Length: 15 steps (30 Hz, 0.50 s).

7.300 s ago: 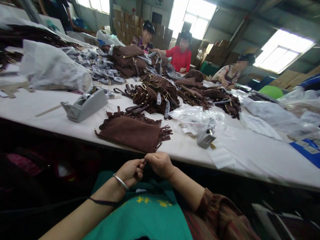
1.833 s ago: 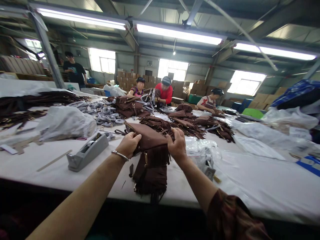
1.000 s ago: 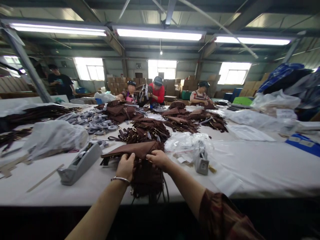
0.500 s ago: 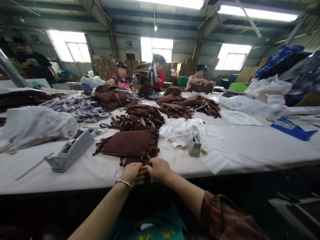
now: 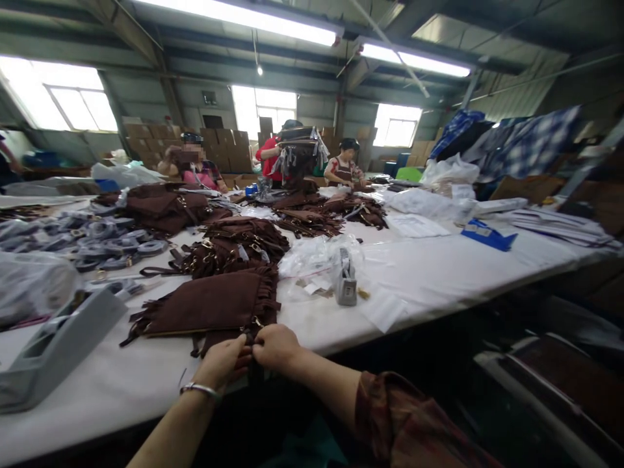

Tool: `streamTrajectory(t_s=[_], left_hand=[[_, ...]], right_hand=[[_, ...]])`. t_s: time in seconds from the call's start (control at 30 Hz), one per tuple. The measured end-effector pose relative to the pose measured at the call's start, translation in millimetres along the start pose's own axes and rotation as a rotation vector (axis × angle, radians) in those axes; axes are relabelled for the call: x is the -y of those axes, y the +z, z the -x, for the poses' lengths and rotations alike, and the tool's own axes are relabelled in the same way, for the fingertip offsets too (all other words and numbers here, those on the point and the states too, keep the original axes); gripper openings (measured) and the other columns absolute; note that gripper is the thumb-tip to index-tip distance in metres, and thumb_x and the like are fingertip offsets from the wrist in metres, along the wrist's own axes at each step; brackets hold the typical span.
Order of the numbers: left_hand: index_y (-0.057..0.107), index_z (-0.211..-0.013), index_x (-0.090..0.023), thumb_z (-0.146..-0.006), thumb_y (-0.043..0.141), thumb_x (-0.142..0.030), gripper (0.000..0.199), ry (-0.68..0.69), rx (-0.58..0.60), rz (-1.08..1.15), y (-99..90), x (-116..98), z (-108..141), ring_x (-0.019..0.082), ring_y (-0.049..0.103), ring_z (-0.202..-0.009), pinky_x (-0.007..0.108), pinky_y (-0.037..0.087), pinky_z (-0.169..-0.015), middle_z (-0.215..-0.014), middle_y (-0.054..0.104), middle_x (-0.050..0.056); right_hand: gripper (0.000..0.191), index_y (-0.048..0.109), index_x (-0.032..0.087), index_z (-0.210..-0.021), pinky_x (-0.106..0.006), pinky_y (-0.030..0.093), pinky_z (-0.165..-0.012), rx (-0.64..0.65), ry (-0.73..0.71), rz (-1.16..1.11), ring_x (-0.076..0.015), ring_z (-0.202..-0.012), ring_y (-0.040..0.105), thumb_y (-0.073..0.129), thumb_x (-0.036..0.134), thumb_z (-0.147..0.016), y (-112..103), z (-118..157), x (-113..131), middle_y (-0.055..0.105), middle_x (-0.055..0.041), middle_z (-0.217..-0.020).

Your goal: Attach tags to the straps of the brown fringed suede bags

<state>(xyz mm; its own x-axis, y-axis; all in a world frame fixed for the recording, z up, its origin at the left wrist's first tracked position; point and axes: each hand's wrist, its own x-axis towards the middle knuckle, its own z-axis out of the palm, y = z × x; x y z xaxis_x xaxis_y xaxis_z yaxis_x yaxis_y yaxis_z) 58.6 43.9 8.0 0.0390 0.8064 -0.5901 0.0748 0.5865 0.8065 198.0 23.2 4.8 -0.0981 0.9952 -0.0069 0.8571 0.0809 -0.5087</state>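
A dark brown fringed bag (image 5: 209,302) lies flat near the table's front edge, its gold clasp at the corner closest to me. My left hand (image 5: 225,361), with a bracelet at the wrist, has its fingers closed at the bag's front corner. Right beside it, my right hand (image 5: 275,346) pinches at the same spot, just below the clasp. The fingertips of both hands nearly meet around a dark strap end, which they largely cover. Behind this bag is a heap of brown bags (image 5: 238,244) with gold hardware.
Left stands a large grey tape dispenser (image 5: 63,351), a smaller one (image 5: 346,286) right of the bag by clear plastic (image 5: 305,260). Grey rolled straps (image 5: 102,237) lie back left. A blue dispenser (image 5: 487,235) is at right. Several people work across the table (image 5: 419,273).
The view has turned to the right, so the table's contents sit further left. Both hands stay at the bag's corner. Across the table, a person has raised a brown item toward the face.
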Motion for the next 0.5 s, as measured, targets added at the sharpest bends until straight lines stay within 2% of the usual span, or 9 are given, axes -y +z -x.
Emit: streamTrajectory(t_s=[0.07, 0.17, 0.23, 0.3, 0.33, 0.4, 0.5], left_hand=[[0.062, -0.079, -0.014, -0.079, 0.065, -0.031, 0.016, -0.053, 0.035, 0.115, 2.6, -2, -3, 0.013, 0.062, -0.054, 0.024, 0.05, -0.05, -0.065, 0.064, 0.001], [0.063, -0.076, -0.015, -0.08, 0.064, -0.024, 0.01, -0.074, 0.057, 0.202, 6.0, -5, -7, 0.012, 0.059, -0.051, 0.023, 0.048, -0.048, -0.063, 0.063, 0.0], [0.063, -0.076, -0.014, -0.08, 0.064, -0.023, 0.01, -0.064, 0.076, 0.195, 7.4, -6, -8, 0.012, 0.06, -0.052, 0.024, 0.049, -0.048, -0.064, 0.064, 0.001], [0.062, -0.076, -0.014, -0.08, 0.065, -0.023, 0.01, -0.049, 0.081, 0.179, 7.9, -6, -7, 0.013, 0.061, -0.054, 0.024, 0.05, -0.049, -0.065, 0.064, 0.002], [0.06, -0.077, -0.015, -0.081, 0.064, -0.023, 0.01, -0.043, 0.071, 0.174, 7.6, -6, -7, 0.014, 0.062, -0.055, 0.025, 0.051, -0.05, -0.066, 0.065, 0.002], [0.058, -0.078, -0.015, -0.081, 0.064, -0.021, 0.009, -0.048, 0.041, 0.166, 6.1, -5, -6, 0.015, 0.064, -0.059, 0.027, 0.053, -0.052, -0.073, 0.067, 0.005], [0.057, -0.078, -0.016, -0.077, 0.068, -0.02, 0.012, -0.051, 0.024, 0.145, 1.1, 2, -9, 0.014, 0.063, -0.057, 0.028, 0.054, -0.052, -0.074, 0.067, 0.005]], right_hand=[[0.025, 0.075, 0.02, -0.084, -0.021, 0.043, -0.062, -0.004, -0.013, -0.162, -0.0152, -0.075, 0.065, 0.052, 0.027, -0.077, 8, 2, -2, 0.073, -0.0032, -0.081], [0.024, 0.075, 0.017, -0.083, -0.017, 0.04, -0.057, 0.007, -0.064, -0.341, -0.0109, -0.068, 0.062, 0.052, 0.024, -0.078, 15, 10, -7, 0.072, -0.0003, -0.075], [0.024, 0.074, 0.018, -0.084, -0.016, 0.041, -0.058, -0.015, -0.119, -0.351, -0.01, -0.068, 0.062, 0.051, 0.023, -0.08, 9, 12, -16, 0.071, 0.0007, -0.076], [0.024, 0.073, 0.018, -0.086, -0.017, 0.043, -0.067, -0.098, -0.133, -0.245, -0.0116, -0.075, 0.063, 0.05, 0.023, -0.082, -8, 8, -33, 0.072, -0.0007, -0.082], [0.024, 0.073, 0.018, -0.086, -0.019, 0.044, -0.073, -0.156, -0.107, -0.157, -0.0133, -0.081, 0.064, 0.049, 0.023, -0.083, -20, 2, -45, 0.072, -0.0026, -0.086], [0.026, 0.073, 0.016, -0.089, -0.024, 0.044, -0.083, -0.244, 0.035, 0.045, -0.018, -0.093, 0.063, 0.048, 0.023, -0.085, -46, -16, -72, 0.071, -0.0087, -0.095], [0.03, 0.07, 0.014, -0.106, -0.03, 0.045, -0.089, -0.199, 0.31, 0.254, -0.0229, -0.106, 0.061, 0.048, 0.024, -0.087, -77, -47, -108, 0.066, -0.0151, -0.114]])
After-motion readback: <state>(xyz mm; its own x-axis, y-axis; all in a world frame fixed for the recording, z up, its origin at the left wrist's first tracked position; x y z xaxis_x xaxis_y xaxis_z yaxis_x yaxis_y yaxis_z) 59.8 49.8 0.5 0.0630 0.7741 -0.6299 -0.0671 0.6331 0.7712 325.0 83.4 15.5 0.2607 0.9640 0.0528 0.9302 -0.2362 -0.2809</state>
